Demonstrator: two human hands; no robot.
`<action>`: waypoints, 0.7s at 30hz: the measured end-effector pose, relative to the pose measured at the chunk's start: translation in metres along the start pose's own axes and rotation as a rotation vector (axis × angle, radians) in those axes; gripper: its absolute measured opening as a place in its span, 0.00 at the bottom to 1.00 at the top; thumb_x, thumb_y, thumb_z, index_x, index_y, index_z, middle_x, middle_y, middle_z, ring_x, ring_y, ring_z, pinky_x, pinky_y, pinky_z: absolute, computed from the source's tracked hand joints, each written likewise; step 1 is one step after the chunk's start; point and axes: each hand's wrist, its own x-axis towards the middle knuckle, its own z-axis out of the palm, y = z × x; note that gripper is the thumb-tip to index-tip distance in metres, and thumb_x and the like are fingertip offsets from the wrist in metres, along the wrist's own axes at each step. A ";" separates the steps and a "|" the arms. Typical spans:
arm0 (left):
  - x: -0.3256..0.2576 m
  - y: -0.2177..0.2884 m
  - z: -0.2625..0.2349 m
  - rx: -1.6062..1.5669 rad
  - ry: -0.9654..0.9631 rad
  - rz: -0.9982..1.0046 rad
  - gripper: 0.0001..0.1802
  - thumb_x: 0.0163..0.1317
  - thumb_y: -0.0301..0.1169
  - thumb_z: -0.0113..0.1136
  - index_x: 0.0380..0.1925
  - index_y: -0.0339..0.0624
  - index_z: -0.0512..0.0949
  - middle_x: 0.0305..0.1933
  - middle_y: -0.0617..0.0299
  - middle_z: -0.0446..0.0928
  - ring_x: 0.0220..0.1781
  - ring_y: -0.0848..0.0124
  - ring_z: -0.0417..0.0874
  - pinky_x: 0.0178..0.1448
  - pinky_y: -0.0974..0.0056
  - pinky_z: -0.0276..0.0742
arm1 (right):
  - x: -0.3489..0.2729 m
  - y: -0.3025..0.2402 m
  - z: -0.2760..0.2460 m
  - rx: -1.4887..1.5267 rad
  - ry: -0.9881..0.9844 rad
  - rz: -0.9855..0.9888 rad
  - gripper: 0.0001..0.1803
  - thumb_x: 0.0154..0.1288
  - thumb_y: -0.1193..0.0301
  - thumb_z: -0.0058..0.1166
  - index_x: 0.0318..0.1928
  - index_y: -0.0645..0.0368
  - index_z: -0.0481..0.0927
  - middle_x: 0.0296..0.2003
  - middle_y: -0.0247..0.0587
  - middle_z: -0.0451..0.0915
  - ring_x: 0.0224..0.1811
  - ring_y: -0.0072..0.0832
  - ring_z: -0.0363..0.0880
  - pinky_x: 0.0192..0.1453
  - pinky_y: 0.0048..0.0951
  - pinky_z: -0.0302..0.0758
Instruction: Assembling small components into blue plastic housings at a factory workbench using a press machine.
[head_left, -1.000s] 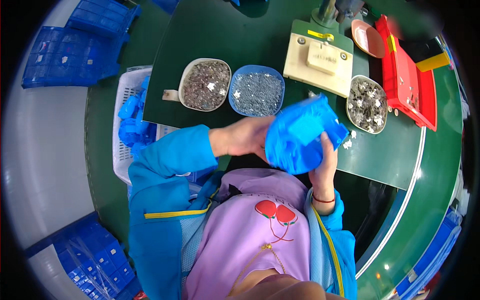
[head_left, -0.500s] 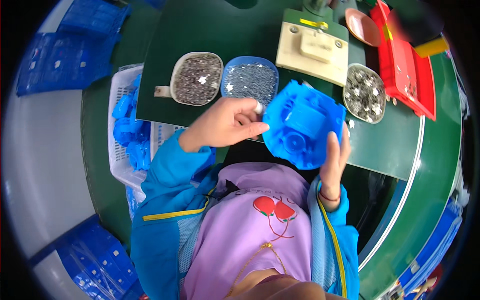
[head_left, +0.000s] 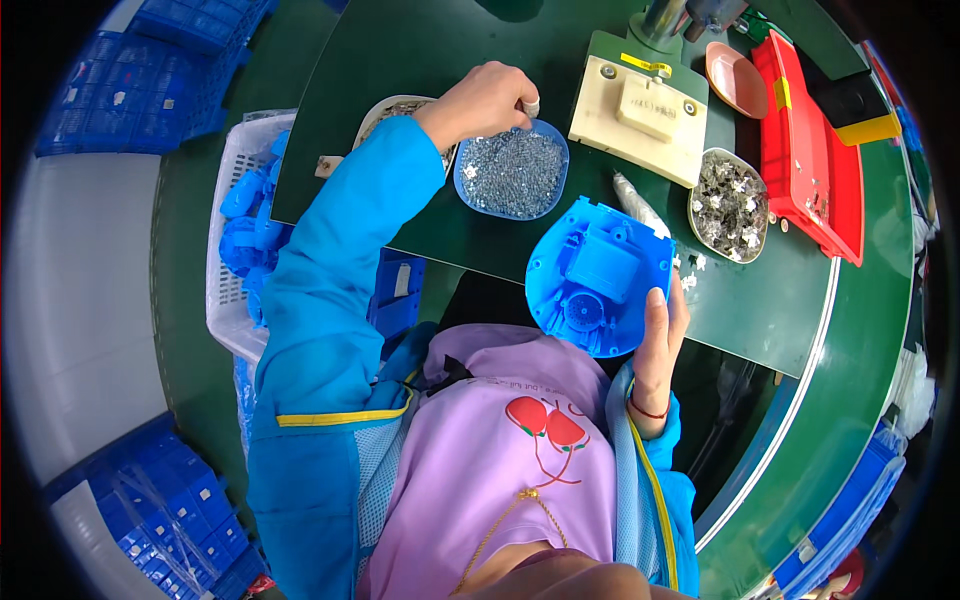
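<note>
A blue moulded plastic housing [head_left: 603,262], its hollow inner side with a round grille facing up, is held at its right edge by my right hand [head_left: 660,335], near the front edge of the table. My left hand [head_left: 487,102] is at the far rim of a blue bowl [head_left: 513,172] filled with small shiny metal pieces. Its fingers are bent down and drawn together, one with a white wrap on its tip; what they pinch, if anything, is hidden. My left forearm partly covers a cream-coloured container [head_left: 385,112] of small parts beside that bowl.
A cream fixture block [head_left: 640,115] stands beyond the housing, a clear plastic bag [head_left: 640,205] before it. To the right are a bowl of dark and white bits [head_left: 728,205], a pink dish [head_left: 737,80] and a red tray [head_left: 812,150]. A white basket [head_left: 222,235] holds blue parts.
My left hand has left the housing and moved away from me to the far side of the blue bowl. The housing, still in my right hand, has dropped slightly nearer to me.
</note>
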 end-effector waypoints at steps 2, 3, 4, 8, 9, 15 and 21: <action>-0.001 0.001 0.003 0.071 0.019 0.041 0.09 0.48 0.24 0.73 0.31 0.37 0.85 0.32 0.52 0.83 0.34 0.57 0.85 0.40 0.57 0.80 | 0.001 0.000 0.000 -0.002 -0.003 0.019 0.24 0.76 0.66 0.47 0.63 0.72 0.70 0.52 0.44 0.79 0.53 0.26 0.75 0.59 0.28 0.71; 0.000 0.001 0.004 0.074 0.021 0.039 0.09 0.48 0.24 0.73 0.31 0.37 0.85 0.32 0.52 0.83 0.34 0.57 0.85 0.40 0.57 0.80 | 0.002 0.000 0.002 0.001 -0.015 -0.006 0.24 0.76 0.65 0.47 0.63 0.72 0.70 0.52 0.44 0.79 0.53 0.26 0.74 0.59 0.28 0.70; 0.002 0.001 0.006 0.091 0.016 0.040 0.09 0.48 0.25 0.74 0.31 0.37 0.85 0.31 0.52 0.83 0.34 0.58 0.85 0.39 0.57 0.80 | 0.004 0.000 0.003 0.004 -0.027 -0.031 0.24 0.76 0.65 0.47 0.62 0.72 0.70 0.52 0.44 0.79 0.53 0.25 0.74 0.59 0.27 0.70; 0.004 0.003 0.003 0.074 -0.012 0.000 0.09 0.47 0.26 0.75 0.29 0.38 0.84 0.29 0.53 0.82 0.33 0.58 0.85 0.39 0.57 0.80 | 0.006 -0.001 0.005 -0.014 -0.044 -0.030 0.23 0.76 0.66 0.47 0.62 0.72 0.71 0.52 0.44 0.79 0.52 0.25 0.74 0.58 0.27 0.70; 0.005 0.003 0.003 0.074 -0.013 0.000 0.09 0.47 0.26 0.75 0.29 0.38 0.84 0.29 0.53 0.82 0.33 0.58 0.85 0.39 0.57 0.80 | 0.007 -0.002 0.006 -0.002 -0.042 -0.020 0.23 0.76 0.66 0.47 0.62 0.72 0.71 0.52 0.43 0.79 0.52 0.25 0.74 0.58 0.27 0.70; 0.007 0.010 0.001 0.166 -0.052 -0.019 0.08 0.47 0.27 0.71 0.28 0.39 0.84 0.29 0.53 0.82 0.35 0.56 0.85 0.41 0.55 0.80 | 0.008 -0.003 0.009 -0.013 -0.044 -0.023 0.23 0.75 0.66 0.48 0.62 0.71 0.71 0.50 0.42 0.80 0.50 0.23 0.74 0.56 0.25 0.70; 0.003 0.011 -0.002 0.235 -0.053 0.004 0.08 0.48 0.29 0.69 0.29 0.40 0.84 0.30 0.55 0.82 0.34 0.56 0.85 0.41 0.54 0.80 | 0.008 0.000 0.007 -0.030 -0.053 -0.012 0.24 0.75 0.65 0.49 0.62 0.71 0.71 0.48 0.40 0.80 0.48 0.22 0.73 0.54 0.24 0.70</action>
